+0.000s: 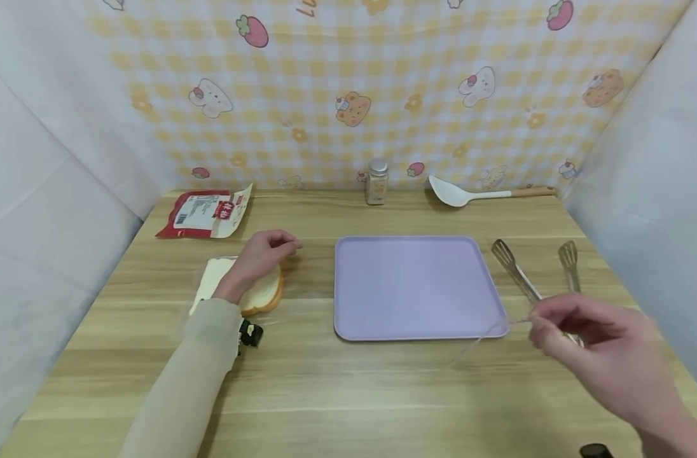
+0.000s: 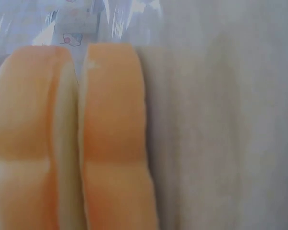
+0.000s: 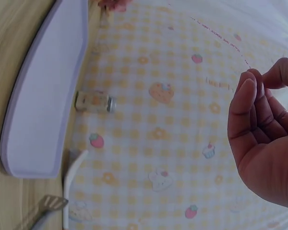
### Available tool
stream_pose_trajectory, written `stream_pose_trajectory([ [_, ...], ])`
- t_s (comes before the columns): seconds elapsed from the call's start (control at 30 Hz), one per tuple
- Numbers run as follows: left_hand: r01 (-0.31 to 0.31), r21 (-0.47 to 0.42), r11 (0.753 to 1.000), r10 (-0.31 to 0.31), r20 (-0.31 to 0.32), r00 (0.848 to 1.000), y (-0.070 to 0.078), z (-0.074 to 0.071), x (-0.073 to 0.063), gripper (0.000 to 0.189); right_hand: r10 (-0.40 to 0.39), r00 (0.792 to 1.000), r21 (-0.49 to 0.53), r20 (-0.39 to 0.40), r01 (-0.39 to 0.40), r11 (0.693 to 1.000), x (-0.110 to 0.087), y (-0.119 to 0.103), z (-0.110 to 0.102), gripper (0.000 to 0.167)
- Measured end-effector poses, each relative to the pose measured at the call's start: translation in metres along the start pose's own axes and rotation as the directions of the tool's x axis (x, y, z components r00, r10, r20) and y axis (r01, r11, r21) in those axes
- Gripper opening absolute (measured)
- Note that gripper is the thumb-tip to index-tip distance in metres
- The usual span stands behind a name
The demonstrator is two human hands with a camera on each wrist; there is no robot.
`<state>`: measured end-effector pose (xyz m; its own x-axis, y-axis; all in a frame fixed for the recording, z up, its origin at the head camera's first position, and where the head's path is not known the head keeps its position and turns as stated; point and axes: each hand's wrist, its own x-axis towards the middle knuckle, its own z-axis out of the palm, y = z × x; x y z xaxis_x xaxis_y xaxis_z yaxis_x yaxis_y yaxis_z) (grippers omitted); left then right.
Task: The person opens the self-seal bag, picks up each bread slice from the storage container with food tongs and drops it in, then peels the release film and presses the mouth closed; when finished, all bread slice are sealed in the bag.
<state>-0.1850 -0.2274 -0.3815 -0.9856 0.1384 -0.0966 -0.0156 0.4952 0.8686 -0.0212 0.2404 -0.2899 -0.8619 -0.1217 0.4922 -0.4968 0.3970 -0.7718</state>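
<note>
Slices of white bread (image 1: 270, 294) with brown crust lie at the left in a clear plastic bag (image 2: 134, 19); the left wrist view shows the crusts of two slices (image 2: 115, 120) through its film. Over the bread reaches my left hand (image 1: 264, 253), thumb and fingertips brought together on the bag's film, which is hard to make out. At the right, my right hand (image 1: 606, 356) is raised above the table and pinches one end of a thin clear strip (image 1: 479, 337). Small red print runs along this strip (image 3: 223, 38) in the right wrist view.
A lilac tray (image 1: 408, 289) lies mid-table. Two slotted metal utensils, one a spatula (image 1: 511, 261), are right of it. Along the back are a red-and-white food packet (image 1: 205, 214), a seasoning jar (image 1: 377, 183) and a white ladle (image 1: 454, 193) with a wooden handle. A checked curtain hangs behind.
</note>
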Motion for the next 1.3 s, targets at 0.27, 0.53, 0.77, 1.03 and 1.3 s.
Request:
stream_pose_trajectory([
  [0.27, -0.019, 0.016, 1.0, 0.019, 0.015, 1.0, 0.001, 0.0, -0.001, 0.034, 0.142, 0.99, -0.158, -0.024, -0.144, 0.977, 0.004, 0.027, -0.062, 0.04],
  [0.53, -0.012, 0.021, 1.0, 0.011, 0.025, 1.0, 0.003, 0.002, -0.001, 0.037, 0.308, 0.941, -0.36, 0.141, -0.241, 0.901, 0.025, 0.06, -0.108, 0.032],
  [0.77, -0.013, 0.024, 1.0, 0.013, 0.02, 1.0, 0.002, 0.003, 0.0, 0.039, 0.511, 0.761, -0.655, 0.4, -0.152, 0.74, 0.074, 0.093, -0.091, 0.01],
  [1.03, 0.028, -0.023, 0.999, -0.028, 0.022, 0.999, 0.001, 0.004, -0.001, 0.049, 0.484, 0.718, -0.696, 0.501, 0.001, 0.718, 0.102, 0.144, -0.044, 0.013],
  [1.3, 0.04, -0.015, 0.999, -0.039, 0.029, 0.999, 0.006, 0.004, -0.003, 0.061, 0.463, 0.741, -0.738, 0.486, 0.065, 0.672, 0.107, 0.155, -0.02, 0.013],
])
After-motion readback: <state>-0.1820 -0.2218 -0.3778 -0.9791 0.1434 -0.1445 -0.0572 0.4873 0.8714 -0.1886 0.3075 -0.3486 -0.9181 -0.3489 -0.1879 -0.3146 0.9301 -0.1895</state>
